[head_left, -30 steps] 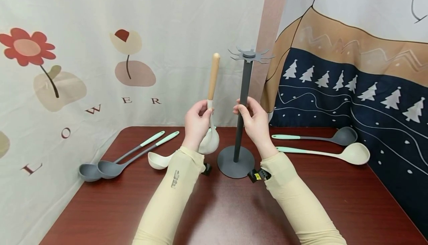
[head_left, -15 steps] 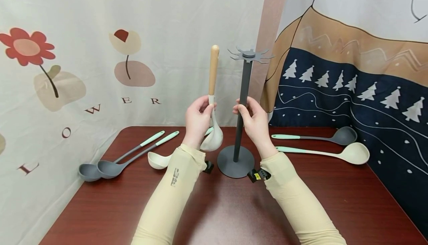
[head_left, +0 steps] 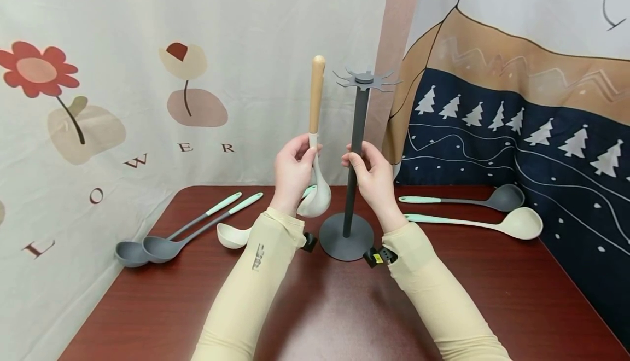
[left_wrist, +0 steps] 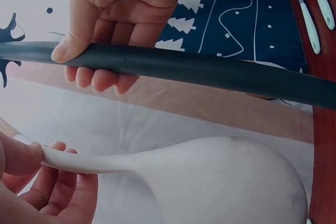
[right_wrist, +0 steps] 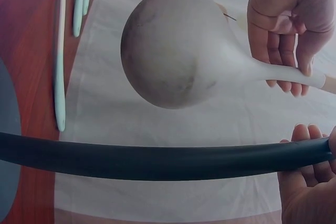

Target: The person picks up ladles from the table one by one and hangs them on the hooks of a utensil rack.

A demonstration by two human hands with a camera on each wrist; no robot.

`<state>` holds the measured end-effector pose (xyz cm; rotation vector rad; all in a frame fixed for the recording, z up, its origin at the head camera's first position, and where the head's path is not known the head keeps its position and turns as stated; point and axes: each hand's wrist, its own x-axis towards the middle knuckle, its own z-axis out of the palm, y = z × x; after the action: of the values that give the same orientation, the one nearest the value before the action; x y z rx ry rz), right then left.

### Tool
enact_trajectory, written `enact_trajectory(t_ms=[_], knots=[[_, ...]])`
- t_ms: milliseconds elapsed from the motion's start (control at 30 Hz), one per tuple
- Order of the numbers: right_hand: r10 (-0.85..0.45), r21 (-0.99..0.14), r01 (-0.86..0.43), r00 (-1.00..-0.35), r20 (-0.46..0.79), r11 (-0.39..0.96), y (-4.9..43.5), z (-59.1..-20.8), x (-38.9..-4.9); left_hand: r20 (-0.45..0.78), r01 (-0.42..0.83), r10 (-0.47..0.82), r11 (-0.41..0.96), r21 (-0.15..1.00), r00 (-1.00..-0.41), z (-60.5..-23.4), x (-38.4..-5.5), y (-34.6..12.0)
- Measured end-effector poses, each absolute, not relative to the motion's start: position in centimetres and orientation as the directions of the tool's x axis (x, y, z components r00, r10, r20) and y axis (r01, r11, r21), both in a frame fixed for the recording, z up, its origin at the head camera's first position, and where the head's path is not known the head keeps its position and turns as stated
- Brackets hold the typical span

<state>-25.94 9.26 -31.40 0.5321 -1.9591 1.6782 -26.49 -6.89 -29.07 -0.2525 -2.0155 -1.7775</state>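
Table (head_left: 344, 306): dark red, filling the lower half of the frame.
Stand (head_left: 350, 199): grey, hooked top, upright just right of centre.
Wooden-handled ladle (head_left: 316, 115): near the frame's centre, bowl down, just left of the stand's pole.
Mint-handled grey ladles (head_left: 164, 249): two lying together, lower left.
Right hand (head_left: 374, 175): fingers and thumb round the pole.
Left hand (head_left: 293, 169): pinching the ladle's pale neck.

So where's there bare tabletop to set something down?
Bare table between the sleeves, nearer than the stand; also right of the right sleeve, nearer than the white ladle there. Crowded: left rear, two gray ladles beside another white ladle.
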Motion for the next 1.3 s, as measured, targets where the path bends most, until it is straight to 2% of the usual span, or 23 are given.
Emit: enact_trajectory(t_ms=[567, 1300], knots=[[0.026, -0.792, -0.588, -0.800, 0.599, 0.167, 9.45, -32.05, -26.53, 0.459, 0.441, -0.119, 0.152, 0.885, -0.880, -29.04, -26.46, -6.41], [0.021, -0.798, -0.580, -0.807, 0.591, 0.163, 9.53, -31.99, -26.52, 0.500, 0.473, -0.097, 0.211, 0.855, -0.860, -29.34, -26.19, -6.05]])
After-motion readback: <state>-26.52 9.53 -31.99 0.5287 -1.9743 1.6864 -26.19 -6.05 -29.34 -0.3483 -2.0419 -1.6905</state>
